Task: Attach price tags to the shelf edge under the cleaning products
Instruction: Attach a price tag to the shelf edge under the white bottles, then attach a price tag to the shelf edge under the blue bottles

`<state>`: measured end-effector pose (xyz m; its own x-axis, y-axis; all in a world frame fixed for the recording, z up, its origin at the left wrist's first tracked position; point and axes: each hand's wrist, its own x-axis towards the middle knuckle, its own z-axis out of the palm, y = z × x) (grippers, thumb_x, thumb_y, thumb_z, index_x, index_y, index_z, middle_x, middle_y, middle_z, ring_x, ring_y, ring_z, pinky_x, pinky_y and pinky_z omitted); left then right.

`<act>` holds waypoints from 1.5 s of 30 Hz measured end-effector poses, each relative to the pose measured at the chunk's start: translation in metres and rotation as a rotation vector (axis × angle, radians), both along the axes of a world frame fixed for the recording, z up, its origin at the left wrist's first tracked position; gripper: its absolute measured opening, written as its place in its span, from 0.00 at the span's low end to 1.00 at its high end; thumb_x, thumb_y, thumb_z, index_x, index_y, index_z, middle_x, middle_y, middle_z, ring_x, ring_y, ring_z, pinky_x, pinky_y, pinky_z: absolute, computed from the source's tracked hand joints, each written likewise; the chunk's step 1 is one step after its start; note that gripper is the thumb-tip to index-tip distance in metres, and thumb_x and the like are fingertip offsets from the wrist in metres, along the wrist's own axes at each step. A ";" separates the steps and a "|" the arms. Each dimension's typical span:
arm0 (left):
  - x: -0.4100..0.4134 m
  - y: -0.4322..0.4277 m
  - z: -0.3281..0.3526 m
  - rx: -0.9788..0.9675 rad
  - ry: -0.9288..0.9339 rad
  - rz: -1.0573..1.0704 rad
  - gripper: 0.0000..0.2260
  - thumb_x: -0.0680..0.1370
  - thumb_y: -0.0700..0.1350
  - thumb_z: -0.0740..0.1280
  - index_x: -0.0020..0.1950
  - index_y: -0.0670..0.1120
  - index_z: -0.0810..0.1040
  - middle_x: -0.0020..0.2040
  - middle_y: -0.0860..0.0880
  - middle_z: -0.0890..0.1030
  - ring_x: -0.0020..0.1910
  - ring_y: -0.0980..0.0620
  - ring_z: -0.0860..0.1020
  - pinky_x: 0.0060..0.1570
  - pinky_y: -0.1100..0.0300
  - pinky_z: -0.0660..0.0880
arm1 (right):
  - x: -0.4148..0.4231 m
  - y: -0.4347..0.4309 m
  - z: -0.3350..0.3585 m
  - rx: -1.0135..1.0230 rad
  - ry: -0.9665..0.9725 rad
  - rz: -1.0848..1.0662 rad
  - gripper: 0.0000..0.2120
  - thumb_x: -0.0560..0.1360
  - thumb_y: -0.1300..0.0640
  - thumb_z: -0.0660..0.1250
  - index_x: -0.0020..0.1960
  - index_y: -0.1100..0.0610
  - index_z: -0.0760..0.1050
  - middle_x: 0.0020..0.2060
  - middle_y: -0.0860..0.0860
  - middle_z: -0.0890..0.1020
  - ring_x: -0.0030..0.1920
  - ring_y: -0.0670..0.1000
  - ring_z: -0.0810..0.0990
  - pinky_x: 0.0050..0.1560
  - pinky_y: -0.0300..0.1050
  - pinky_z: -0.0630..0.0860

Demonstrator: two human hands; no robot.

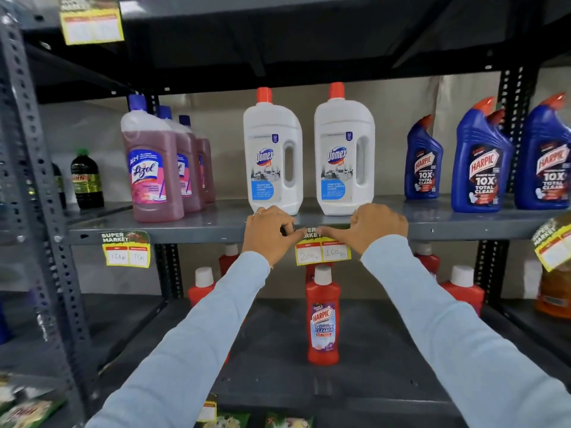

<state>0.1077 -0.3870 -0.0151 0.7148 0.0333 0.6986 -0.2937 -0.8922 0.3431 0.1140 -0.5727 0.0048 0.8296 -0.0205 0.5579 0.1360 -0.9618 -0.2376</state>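
Pressing yellow handwritten price tag point(323, 252) against shelf edge point(191, 233).

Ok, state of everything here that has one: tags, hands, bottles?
Middle price tag: on the shelf edge, both hands pressing its top.
Left price tag: already stuck, hanging under the Lizol bottles.
Right price tag: hanging tilted.
Left hand: fingers curled onto the tag.
Right hand: the same.
Domex bottles: upright, capped.
Harpic bottles: upright, capped.
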 end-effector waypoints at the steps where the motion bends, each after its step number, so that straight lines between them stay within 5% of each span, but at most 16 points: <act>1: 0.001 0.000 -0.002 -0.026 -0.008 0.003 0.14 0.72 0.52 0.72 0.30 0.48 0.74 0.47 0.48 0.83 0.50 0.50 0.76 0.58 0.48 0.73 | 0.001 0.004 0.000 -0.015 0.004 -0.025 0.36 0.59 0.21 0.58 0.38 0.55 0.72 0.36 0.52 0.76 0.45 0.55 0.79 0.53 0.53 0.76; 5: 0.000 -0.002 -0.009 -0.081 -0.060 -0.013 0.19 0.72 0.52 0.72 0.26 0.53 0.66 0.48 0.49 0.83 0.50 0.50 0.75 0.58 0.49 0.71 | 0.008 0.010 -0.001 0.000 -0.007 -0.061 0.36 0.61 0.24 0.61 0.46 0.57 0.74 0.46 0.54 0.79 0.54 0.57 0.77 0.57 0.54 0.72; 12: -0.005 -0.006 -0.006 -0.124 -0.017 0.001 0.19 0.74 0.52 0.70 0.28 0.52 0.65 0.47 0.46 0.83 0.50 0.48 0.75 0.56 0.52 0.72 | 0.011 0.011 -0.007 0.046 -0.038 -0.053 0.30 0.66 0.30 0.65 0.50 0.56 0.77 0.48 0.55 0.82 0.54 0.57 0.78 0.61 0.56 0.74; 17: -0.014 -0.009 -0.004 -0.201 0.014 0.009 0.21 0.73 0.48 0.71 0.27 0.52 0.63 0.50 0.45 0.84 0.53 0.47 0.76 0.57 0.52 0.73 | 0.007 -0.014 0.002 0.247 0.053 0.111 0.21 0.67 0.38 0.70 0.35 0.55 0.72 0.35 0.53 0.79 0.41 0.56 0.81 0.43 0.47 0.76; 21: -0.031 -0.010 -0.003 -0.199 0.181 -0.025 0.09 0.70 0.43 0.75 0.37 0.43 0.76 0.55 0.44 0.81 0.59 0.47 0.76 0.56 0.59 0.69 | -0.010 -0.066 0.002 0.487 0.093 0.369 0.22 0.69 0.56 0.75 0.25 0.56 0.65 0.45 0.55 0.85 0.50 0.54 0.83 0.55 0.48 0.77; 26: -0.060 -0.039 -0.005 -0.068 0.077 0.177 0.20 0.73 0.54 0.70 0.60 0.47 0.71 0.59 0.45 0.78 0.62 0.42 0.72 0.61 0.47 0.71 | -0.053 -0.148 -0.011 0.291 0.124 0.373 0.11 0.68 0.52 0.75 0.46 0.51 0.76 0.58 0.53 0.79 0.61 0.56 0.75 0.65 0.52 0.71; 31: -0.091 -0.128 -0.016 0.001 -0.022 -0.021 0.17 0.74 0.54 0.68 0.57 0.46 0.74 0.59 0.45 0.77 0.60 0.44 0.73 0.61 0.50 0.68 | -0.076 -0.227 -0.004 0.141 0.041 0.218 0.18 0.73 0.58 0.70 0.62 0.58 0.74 0.64 0.59 0.74 0.64 0.60 0.73 0.65 0.50 0.68; 35: -0.087 -0.203 -0.022 0.161 -0.015 -0.149 0.16 0.74 0.58 0.66 0.54 0.48 0.76 0.67 0.46 0.73 0.71 0.44 0.65 0.72 0.48 0.58 | -0.063 -0.282 0.007 0.028 0.096 0.047 0.25 0.76 0.59 0.65 0.72 0.57 0.64 0.72 0.58 0.66 0.69 0.61 0.67 0.68 0.54 0.66; 40: -0.058 -0.274 -0.023 0.130 0.058 -0.214 0.14 0.75 0.57 0.65 0.54 0.49 0.75 0.73 0.47 0.66 0.76 0.47 0.55 0.75 0.50 0.47 | -0.029 -0.328 0.024 -0.135 0.175 -0.012 0.27 0.79 0.57 0.60 0.76 0.57 0.56 0.74 0.58 0.61 0.75 0.60 0.58 0.73 0.53 0.58; 45: -0.022 -0.332 -0.011 0.001 0.104 -0.202 0.15 0.75 0.57 0.66 0.56 0.49 0.74 0.73 0.48 0.66 0.76 0.46 0.54 0.75 0.49 0.48 | 0.007 -0.358 0.028 0.016 0.236 0.159 0.20 0.79 0.54 0.61 0.70 0.56 0.66 0.65 0.59 0.74 0.64 0.59 0.74 0.57 0.45 0.71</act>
<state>0.0856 -0.7188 -0.0262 0.7749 -0.1184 0.6209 -0.4298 -0.8190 0.3802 0.1205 -0.9307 0.0329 0.9299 0.1130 0.3500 0.2241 -0.9287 -0.2955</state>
